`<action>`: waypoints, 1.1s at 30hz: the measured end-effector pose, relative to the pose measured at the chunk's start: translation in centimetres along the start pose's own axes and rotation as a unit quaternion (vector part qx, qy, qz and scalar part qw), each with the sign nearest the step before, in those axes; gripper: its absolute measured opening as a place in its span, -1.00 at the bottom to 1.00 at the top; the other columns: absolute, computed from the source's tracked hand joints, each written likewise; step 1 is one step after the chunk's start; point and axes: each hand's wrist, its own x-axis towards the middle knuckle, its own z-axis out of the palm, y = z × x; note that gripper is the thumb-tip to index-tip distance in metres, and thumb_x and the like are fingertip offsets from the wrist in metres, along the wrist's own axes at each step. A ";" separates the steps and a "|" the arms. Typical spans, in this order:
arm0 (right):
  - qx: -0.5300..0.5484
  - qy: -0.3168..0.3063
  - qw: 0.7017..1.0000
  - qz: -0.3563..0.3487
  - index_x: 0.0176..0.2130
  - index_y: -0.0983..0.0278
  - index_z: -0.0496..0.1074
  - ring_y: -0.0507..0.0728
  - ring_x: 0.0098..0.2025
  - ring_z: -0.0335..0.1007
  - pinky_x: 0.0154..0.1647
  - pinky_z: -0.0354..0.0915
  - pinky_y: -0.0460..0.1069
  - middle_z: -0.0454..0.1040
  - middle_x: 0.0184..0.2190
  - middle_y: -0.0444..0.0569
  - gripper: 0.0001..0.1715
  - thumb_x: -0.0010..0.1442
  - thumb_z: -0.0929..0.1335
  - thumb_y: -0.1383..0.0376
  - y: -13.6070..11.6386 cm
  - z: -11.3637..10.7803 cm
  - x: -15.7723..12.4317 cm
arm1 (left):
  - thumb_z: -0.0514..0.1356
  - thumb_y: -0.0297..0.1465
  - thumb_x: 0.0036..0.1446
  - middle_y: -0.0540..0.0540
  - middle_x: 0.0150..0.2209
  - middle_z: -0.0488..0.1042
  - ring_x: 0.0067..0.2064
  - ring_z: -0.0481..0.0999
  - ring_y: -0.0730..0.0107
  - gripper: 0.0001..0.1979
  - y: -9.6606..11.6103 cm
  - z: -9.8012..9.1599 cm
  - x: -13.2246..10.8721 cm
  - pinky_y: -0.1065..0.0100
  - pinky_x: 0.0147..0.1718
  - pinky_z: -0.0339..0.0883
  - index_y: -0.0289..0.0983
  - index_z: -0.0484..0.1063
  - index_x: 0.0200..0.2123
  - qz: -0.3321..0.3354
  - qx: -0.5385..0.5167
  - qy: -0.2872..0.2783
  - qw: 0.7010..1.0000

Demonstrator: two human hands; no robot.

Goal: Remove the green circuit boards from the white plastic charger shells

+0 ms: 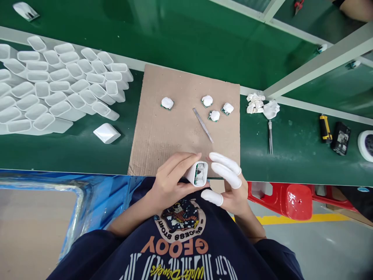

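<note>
My left hand (170, 181) is wrapped round a white oval tube (190, 174) at the front edge of the cardboard sheet (160, 144). The tube's open end faces right and shows a green circuit board and white soft lumps inside. Just right of that opening is my right hand (233, 182), fingers apart and empty, with white finger covers on the thumb and two fingers. Metal tweezers (203, 125) lie on the cardboard. Behind them sit several small green boards topped with white lumps, one (167, 103) apart on the left.
Many white tubes (37, 89) stand packed at the left, one (107, 133) lying nearer. To the right are white finger covers (255, 103), another tool (270, 137), a yellow-black tool (325, 128) and a black box (340, 138). A red stool (298, 202) and blue crate (113, 198) stand below.
</note>
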 end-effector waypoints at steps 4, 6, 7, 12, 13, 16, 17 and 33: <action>0.087 -0.010 0.991 0.103 0.27 0.09 0.32 0.24 0.21 0.40 0.20 0.45 0.20 0.45 0.17 0.05 -0.29 0.20 0.52 0.24 -0.6 0.0 0.1 | 0.41 -0.28 0.12 -0.21 -0.11 0.58 -0.08 0.61 0.22 -0.48 -0.4 0.0 0.1 0.26 -0.10 0.59 -0.34 0.41 0.10 0.026 0.012 0.015 0.999; 0.120 0.001 0.983 0.138 0.21 0.08 0.36 0.23 0.16 0.43 0.17 0.46 0.20 0.48 0.11 0.03 -0.37 0.20 0.51 0.29 -1.0 0.3 0.2 | 0.39 -0.33 0.15 -0.22 -0.12 0.57 -0.08 0.61 0.21 -0.50 -0.5 0.2 -0.1 0.25 -0.11 0.59 -0.36 0.41 0.11 0.043 0.016 0.024 0.999; 0.128 0.006 0.980 0.149 0.19 0.08 0.37 0.22 0.15 0.44 0.16 0.47 0.20 0.48 0.09 0.03 -0.39 0.20 0.51 0.32 -1.2 0.5 0.4 | 0.38 -0.35 0.16 -0.23 -0.12 0.57 -0.08 0.61 0.20 -0.51 -0.5 0.4 -0.2 0.24 -0.11 0.59 -0.36 0.40 0.12 0.050 0.017 0.027 0.998; 0.141 0.021 0.974 0.175 0.11 0.12 0.44 0.22 0.11 0.47 0.07 0.51 0.17 0.50 0.04 0.05 -0.53 0.22 0.48 0.35 -1.3 0.9 1.0 | 0.31 -0.45 0.21 -0.26 -0.12 0.57 -0.07 0.60 0.15 -0.54 -0.6 0.8 -0.2 0.18 -0.11 0.59 -0.37 0.38 0.17 0.083 0.022 0.029 0.996; 0.147 0.021 0.972 0.180 0.09 0.12 0.45 0.22 0.10 0.48 0.05 0.52 0.16 0.51 0.04 0.05 -0.56 0.23 0.47 0.34 -1.1 0.9 1.0 | 0.30 -0.44 0.22 -0.26 -0.12 0.57 -0.07 0.60 0.15 -0.54 -0.5 0.7 -0.2 0.18 -0.11 0.59 -0.35 0.38 0.18 0.084 0.021 0.030 0.996; 0.145 0.016 0.976 0.163 0.11 0.12 0.42 0.23 0.12 0.48 0.06 0.53 0.17 0.49 0.07 0.06 -0.59 0.28 0.44 0.30 -0.8 0.6 0.7 | 0.29 -0.34 0.25 -0.22 -0.12 0.57 -0.10 0.60 0.18 -0.52 -0.4 0.5 -0.1 0.20 -0.14 0.60 -0.28 0.35 0.20 0.054 0.007 0.016 0.998; 0.119 0.020 0.983 0.142 0.13 0.12 0.40 0.24 0.12 0.47 0.06 0.53 0.19 0.48 0.08 0.07 -0.58 0.29 0.43 0.28 -0.8 0.4 0.6 | 0.30 -0.32 0.24 -0.21 -0.12 0.56 -0.10 0.60 0.19 -0.51 -0.4 0.4 -0.1 0.21 -0.15 0.59 -0.27 0.36 0.20 0.041 0.002 0.010 0.999; -0.203 0.113 0.971 -0.060 0.12 0.23 0.46 0.26 0.03 0.47 -0.03 0.56 0.20 0.50 -0.07 0.05 -0.50 0.20 0.43 0.48 -2.0 2.5 -1.4 | 0.24 -0.59 0.19 -0.20 -0.11 0.56 -0.09 0.59 0.22 -0.53 0.0 0.2 -0.4 0.24 -0.14 0.58 -0.27 0.38 0.16 0.013 0.039 0.027 0.999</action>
